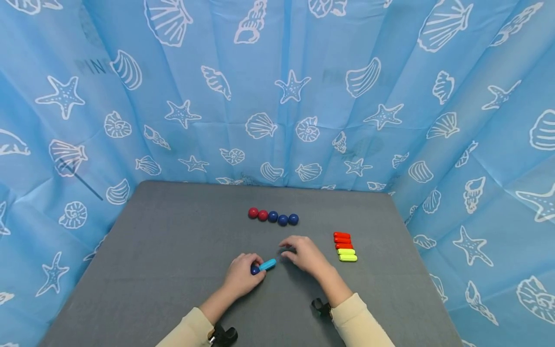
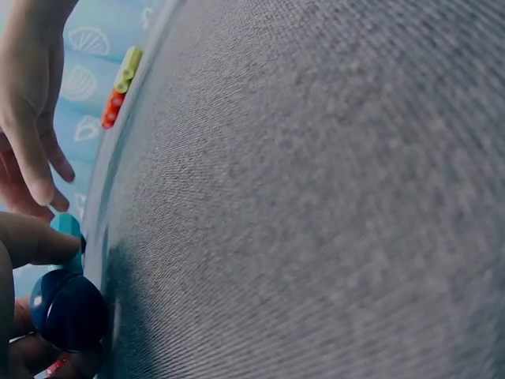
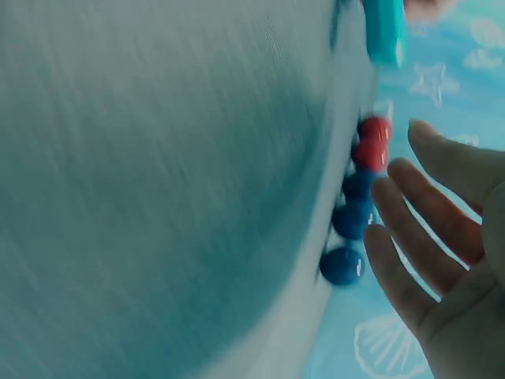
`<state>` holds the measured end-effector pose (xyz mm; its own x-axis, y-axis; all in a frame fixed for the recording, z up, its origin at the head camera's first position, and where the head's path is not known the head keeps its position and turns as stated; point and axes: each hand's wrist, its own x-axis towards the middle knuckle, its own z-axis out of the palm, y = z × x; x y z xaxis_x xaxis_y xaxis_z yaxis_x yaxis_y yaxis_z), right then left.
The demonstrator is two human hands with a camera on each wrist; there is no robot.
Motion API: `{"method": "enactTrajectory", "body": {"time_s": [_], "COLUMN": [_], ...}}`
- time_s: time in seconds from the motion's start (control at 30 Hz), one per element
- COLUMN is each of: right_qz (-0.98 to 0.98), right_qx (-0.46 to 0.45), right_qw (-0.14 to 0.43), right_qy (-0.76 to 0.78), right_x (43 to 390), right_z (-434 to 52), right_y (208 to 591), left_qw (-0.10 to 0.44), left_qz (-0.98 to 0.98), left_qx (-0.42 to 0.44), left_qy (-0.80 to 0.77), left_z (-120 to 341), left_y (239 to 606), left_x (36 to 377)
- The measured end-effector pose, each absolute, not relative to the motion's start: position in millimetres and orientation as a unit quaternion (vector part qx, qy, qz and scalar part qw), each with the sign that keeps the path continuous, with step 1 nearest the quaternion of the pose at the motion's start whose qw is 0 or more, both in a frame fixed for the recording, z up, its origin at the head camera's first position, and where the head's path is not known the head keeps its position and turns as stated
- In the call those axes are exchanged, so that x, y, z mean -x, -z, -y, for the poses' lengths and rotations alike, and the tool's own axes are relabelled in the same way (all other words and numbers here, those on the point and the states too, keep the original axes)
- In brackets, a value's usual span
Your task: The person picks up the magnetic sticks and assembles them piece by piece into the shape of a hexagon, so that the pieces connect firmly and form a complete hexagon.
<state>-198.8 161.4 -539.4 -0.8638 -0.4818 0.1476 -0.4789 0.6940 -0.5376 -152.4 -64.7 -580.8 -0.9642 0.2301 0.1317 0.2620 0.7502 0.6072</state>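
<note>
- Head: the left hand grips a dark blue ball, a turquoise piece just beside it, at the table; the right hand is near, grasping nothing. If the left grip slackened, the round ball could roll away.
- Left wrist: reveals a digit across the turquoise piece, unclear from above.
- Right wrist: shows the right hand's parted fingers best; the dark blue ball isn't visible.
</note>
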Motion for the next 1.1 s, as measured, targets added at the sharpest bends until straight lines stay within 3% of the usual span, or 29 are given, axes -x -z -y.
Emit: {"method": "enactTrajectory", "body": {"time_s": [0.43, 0.7, 1.1], "right_qz": [-0.946, -0.945, -0.948], "right_qx": [0.090, 0.083, 0.061], "right_qw": [-0.033, 0.002, 0.007], "right_qy": [0.310, 0.317, 0.312], "right_x": [262, 282, 281], "right_z": [-180, -176, -177], "right_y": [537, 547, 558], "left_qw": [0.008, 0.012, 0.019], "left_qz": [0.942, 0.937, 0.930], "left_qx": [0.117, 0.089, 0.103], "left_qy": [0.315, 0.337, 0.353], "left_z": [66, 64, 61], "left_y": [583, 584, 584], "left_x": [153, 155, 152]}}
